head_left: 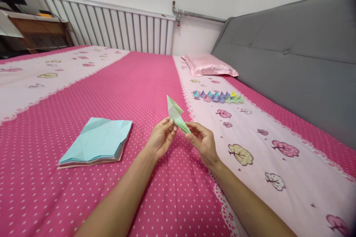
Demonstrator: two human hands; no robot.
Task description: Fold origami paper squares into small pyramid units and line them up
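A pale green folded paper [175,112] is held up over the bed between my two hands, its flaps partly spread and one point sticking up. My left hand [161,139] pinches its lower left part with thumb and fingers. The lower right tip sits between the thumb and fingers of my right hand [203,142]. To the left lies a stack of square paper [97,139], light blue on top with other colours underneath. Beyond my right hand, several small folded paper pieces [218,97] in blue, purple, pink, yellow and green stand in rows.
The bed is covered by a pink dotted sheet [133,77] with tree-print bands. A pink pillow [210,64] rests near the grey headboard [292,48]. A white radiator [116,26] runs along the wall, and a wooden desk [39,29] stands at the far left.
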